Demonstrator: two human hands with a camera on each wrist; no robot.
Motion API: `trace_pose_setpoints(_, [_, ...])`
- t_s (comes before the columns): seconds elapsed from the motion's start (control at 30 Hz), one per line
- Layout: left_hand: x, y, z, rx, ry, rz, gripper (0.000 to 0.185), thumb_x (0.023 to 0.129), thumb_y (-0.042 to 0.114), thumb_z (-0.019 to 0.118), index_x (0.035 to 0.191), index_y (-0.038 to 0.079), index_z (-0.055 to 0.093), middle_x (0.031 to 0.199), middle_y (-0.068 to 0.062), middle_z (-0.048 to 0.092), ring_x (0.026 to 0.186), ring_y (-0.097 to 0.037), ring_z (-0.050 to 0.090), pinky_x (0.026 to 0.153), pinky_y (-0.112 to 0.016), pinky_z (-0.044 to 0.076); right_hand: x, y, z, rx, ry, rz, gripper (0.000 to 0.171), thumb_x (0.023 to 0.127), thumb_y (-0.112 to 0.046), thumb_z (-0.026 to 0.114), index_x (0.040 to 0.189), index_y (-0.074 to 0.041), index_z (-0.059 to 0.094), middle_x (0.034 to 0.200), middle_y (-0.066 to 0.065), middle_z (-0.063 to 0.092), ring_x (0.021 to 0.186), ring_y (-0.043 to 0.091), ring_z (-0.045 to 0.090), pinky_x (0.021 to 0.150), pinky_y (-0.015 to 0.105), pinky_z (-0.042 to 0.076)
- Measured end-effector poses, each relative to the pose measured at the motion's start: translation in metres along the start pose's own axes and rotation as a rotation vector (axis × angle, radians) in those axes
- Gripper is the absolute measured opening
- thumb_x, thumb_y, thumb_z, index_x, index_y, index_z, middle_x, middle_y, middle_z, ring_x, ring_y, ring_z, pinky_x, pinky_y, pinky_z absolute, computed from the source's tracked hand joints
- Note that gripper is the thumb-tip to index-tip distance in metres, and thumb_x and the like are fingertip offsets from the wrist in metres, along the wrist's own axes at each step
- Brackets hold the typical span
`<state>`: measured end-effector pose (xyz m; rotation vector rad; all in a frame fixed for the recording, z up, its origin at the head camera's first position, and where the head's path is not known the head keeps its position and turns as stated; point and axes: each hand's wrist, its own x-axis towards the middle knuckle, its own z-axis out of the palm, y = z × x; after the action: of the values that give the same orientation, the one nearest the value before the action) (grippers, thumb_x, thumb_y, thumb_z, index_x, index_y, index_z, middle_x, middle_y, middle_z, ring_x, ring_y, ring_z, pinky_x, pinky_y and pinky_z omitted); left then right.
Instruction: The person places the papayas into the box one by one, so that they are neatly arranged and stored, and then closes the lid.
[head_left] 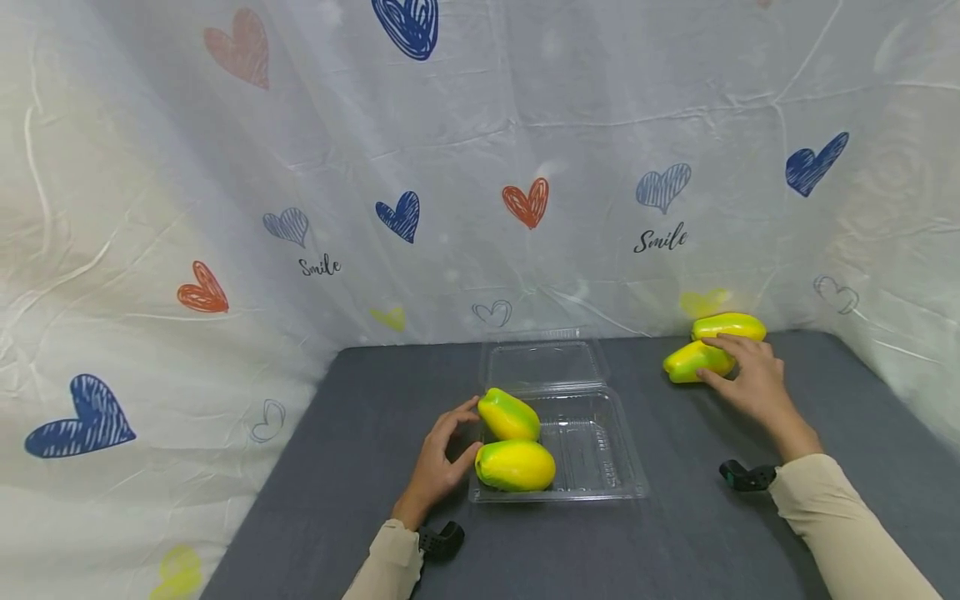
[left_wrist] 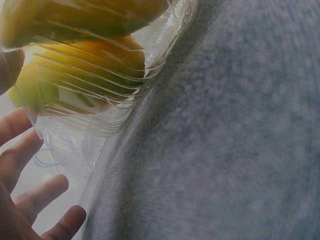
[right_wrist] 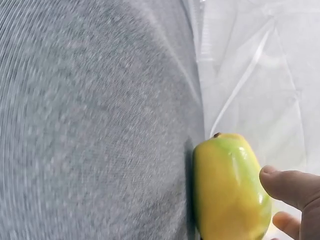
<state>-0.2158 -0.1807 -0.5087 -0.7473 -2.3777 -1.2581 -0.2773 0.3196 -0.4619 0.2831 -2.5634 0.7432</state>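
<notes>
Two yellow-green papayas lie in the left part of a clear plastic container (head_left: 633, 479), the rear papaya (head_left: 510, 414) behind the front papaya (head_left: 516, 467). My left hand (head_left: 441, 458) is at the container's left side, fingers spread and thumb beside the front papaya. In the left wrist view the fingers (left_wrist: 47, 195) show below the ribbed plastic wall. At the back right, my right hand (head_left: 753, 379) reaches over a nearer papaya (head_left: 686, 363), thumb and forefinger apart. Its thumb (right_wrist: 287, 185) is right at this papaya's upper side in the right wrist view. Another papaya (head_left: 729, 325) lies just behind.
The container's clear lid (head_left: 543, 364) lies folded back toward the rear edge of the table (head_left: 585, 550), covered in dark grey cloth. A white curtain (head_left: 450, 275) printed with hearts hangs close behind the table and along its sides.
</notes>
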Motion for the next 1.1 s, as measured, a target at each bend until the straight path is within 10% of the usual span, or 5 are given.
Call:
trace_pose_setpoints(0.7, [0.005, 0.039, -0.012, -0.024, -0.008, 0.003, 0.035, 0.091, 0.006, 0.069, 0.124, -0.003, 0.061, 0.151, -0.022, 0.052, 0.134, -0.042, 0.052, 0.095, -0.059, 0.048, 0.003, 0.013, 0.002, -0.005, -0.060, -0.001, 0.061, 0.092, -0.027, 0.076, 0.142, 0.000, 0.053, 0.146, 0.037, 0.044, 0.124, 0.062, 0.036, 0.081, 0.067, 0.027])
trace_pose_setpoints(1.1, [0.000, -0.004, 0.001, -0.010, 0.005, 0.022, 0.036, 0.095, 0.019, 0.068, 0.130, 0.014, 0.061, 0.157, -0.003, 0.050, 0.139, -0.029, 0.051, 0.098, -0.053, 0.049, 0.007, 0.015, 0.006, -0.057, -0.116, -0.021, 0.064, 0.094, -0.033, 0.073, 0.145, -0.003, 0.050, 0.149, 0.037, 0.041, 0.129, 0.061, 0.034, 0.082, 0.069, 0.028])
